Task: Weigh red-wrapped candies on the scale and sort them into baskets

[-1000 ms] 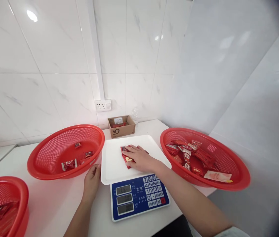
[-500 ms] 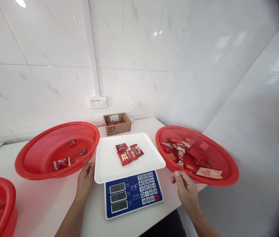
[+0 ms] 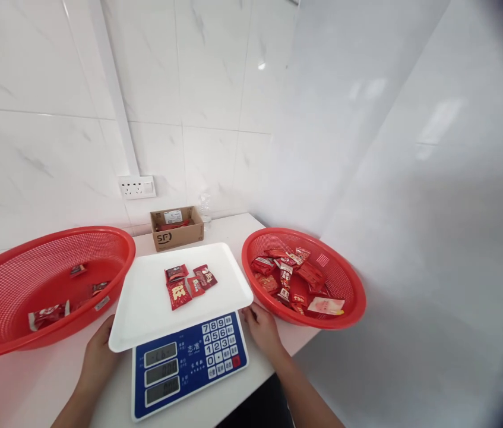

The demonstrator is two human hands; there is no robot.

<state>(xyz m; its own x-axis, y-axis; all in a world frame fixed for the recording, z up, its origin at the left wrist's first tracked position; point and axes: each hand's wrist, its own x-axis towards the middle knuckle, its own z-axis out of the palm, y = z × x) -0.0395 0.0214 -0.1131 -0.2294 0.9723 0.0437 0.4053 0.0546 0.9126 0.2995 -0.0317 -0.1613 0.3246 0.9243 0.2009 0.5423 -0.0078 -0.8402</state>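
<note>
A blue-and-white digital scale (image 3: 191, 362) stands on the table, with a white tray (image 3: 144, 309) on top. Several small red snack packets (image 3: 180, 295) lie on the tray. At the tray's left edge is my left hand (image 3: 98, 353), its fingers mostly hidden behind the rim. My right hand (image 3: 263, 330) is beside the scale, under the tray's front right corner. Its fingers are curled; whether they grip the scale or tray is hidden.
A red plastic basket (image 3: 349, 279) with several packets stands to the right. Another red basket (image 3: 117, 246) with a few packets is at the left. Behind the tray is a small cardboard box (image 3: 180, 239) with red packets inside. White walls enclose the table's back and right.
The view has turned to the right, so things appear farther left. My right hand has come in from the right to the scale's side. My left hand stays by the tray's left edge.
</note>
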